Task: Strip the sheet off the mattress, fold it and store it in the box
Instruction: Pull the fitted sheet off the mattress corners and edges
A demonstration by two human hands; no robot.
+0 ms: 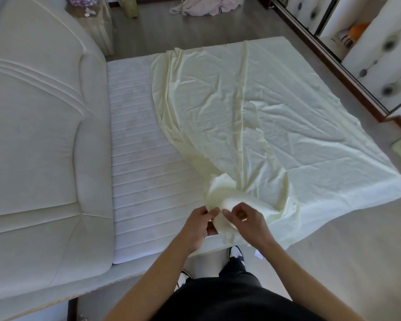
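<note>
Pale yellow sheet (252, 107) spread loosely over the right part of the mattress (134, 140), creased, far edge and right side spilling past the bed onto the floor (347, 239). Near corner gathered into a bunch at the foot of the bed. Left hand (198, 224) pinching that bunch from the left, thumb and fingers curled on the cloth; right hand (243, 218) pinching it from the right, fingertips close to the left ones. Both hands narrow, holding sheet.

Likely thin, light and limp: no stiffness to keep a fold, prone to sliding and dragging on the floor. Best taken by corners or along a hem, then lifted clear and shaken flat before folding.

Mattress bare and quilted in stripes on the left, butting against a padded white headboard (37, 126). Grey wood-look floor. Mirrored wardrobe doors (366, 49) to the right, a heap of pinkish cloth (204, 5) on the floor beyond the bed. No box in sight.
</note>
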